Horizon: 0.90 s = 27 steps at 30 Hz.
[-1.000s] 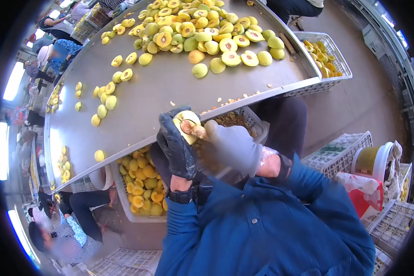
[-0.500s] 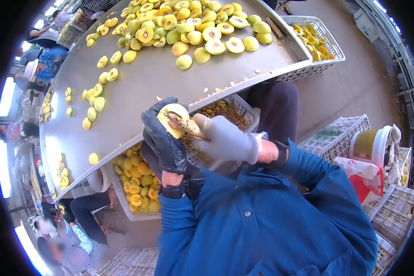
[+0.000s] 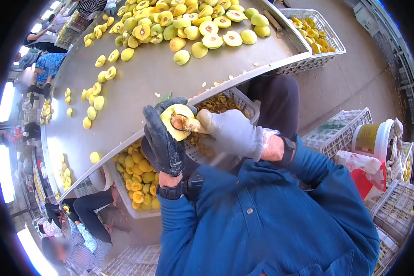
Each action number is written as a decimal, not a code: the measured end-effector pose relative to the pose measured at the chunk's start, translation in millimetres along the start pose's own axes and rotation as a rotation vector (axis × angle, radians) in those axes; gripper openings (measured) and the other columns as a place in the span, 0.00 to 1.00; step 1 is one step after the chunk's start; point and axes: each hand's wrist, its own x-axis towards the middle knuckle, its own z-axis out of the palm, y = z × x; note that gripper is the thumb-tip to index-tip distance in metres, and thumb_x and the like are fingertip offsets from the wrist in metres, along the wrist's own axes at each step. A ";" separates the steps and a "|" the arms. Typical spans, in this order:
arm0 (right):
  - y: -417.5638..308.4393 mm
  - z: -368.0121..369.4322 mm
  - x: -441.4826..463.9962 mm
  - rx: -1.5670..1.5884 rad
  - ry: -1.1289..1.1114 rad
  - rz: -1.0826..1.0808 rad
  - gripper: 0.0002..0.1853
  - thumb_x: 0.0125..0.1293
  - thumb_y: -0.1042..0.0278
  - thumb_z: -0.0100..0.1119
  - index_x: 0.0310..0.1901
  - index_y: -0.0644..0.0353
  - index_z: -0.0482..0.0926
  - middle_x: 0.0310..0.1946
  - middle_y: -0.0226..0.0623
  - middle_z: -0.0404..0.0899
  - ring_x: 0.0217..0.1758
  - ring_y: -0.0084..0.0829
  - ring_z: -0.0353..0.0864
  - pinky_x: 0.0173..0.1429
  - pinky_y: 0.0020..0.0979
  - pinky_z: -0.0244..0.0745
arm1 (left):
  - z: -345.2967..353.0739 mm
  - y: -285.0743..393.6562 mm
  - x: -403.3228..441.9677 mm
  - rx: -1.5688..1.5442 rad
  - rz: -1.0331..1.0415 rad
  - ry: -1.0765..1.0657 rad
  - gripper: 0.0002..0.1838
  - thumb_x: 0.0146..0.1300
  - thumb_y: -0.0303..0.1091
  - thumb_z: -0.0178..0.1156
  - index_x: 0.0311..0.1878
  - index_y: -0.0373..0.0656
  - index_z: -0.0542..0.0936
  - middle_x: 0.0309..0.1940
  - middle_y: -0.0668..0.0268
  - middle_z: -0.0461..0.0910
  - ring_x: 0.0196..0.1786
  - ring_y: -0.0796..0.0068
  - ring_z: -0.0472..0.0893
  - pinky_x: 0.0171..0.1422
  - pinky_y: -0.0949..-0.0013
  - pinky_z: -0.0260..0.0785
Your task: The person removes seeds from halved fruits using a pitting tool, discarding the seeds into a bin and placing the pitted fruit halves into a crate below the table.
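My left hand [image 3: 163,140], in a dark wet glove, cups a yellow peach half [image 3: 174,113] with its cut face up. Brown, ragged flesh shows in the hollow at its middle. In a grey glove, my right hand [image 3: 232,134] grips a pitting tool by its wooden handle [image 3: 195,126]. The tool's tip is at the hollow, and its metal end can hardly be made out. Both hands are just off the near edge of the metal table [image 3: 138,87], above a crate of brown scraps [image 3: 218,104].
Many peach halves [image 3: 181,32] lie across the table's far side. Crates of pitted halves stand below left [image 3: 142,177] and at the upper right [image 3: 313,37]. A white bucket [image 3: 372,138] and stacked crates are on the right. Other people [image 3: 80,248] sit along the left.
The tool has turned within the peach half; its curved metal blade, visible earlier, is now mostly hidden. The hollow looks larger and more torn. A green leaf now shows behind my left hand.
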 end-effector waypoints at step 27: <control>-3.8 10.5 -8.3 0.829 -0.246 0.276 0.10 0.64 0.64 0.59 0.32 0.62 0.77 0.15 0.33 0.74 0.14 0.25 0.74 0.19 0.28 0.67 | 2.7 41.7 72.3 -0.853 -0.198 0.029 0.27 0.78 0.50 0.39 0.54 0.34 0.77 0.46 0.58 0.82 0.46 0.68 0.82 0.56 0.65 0.74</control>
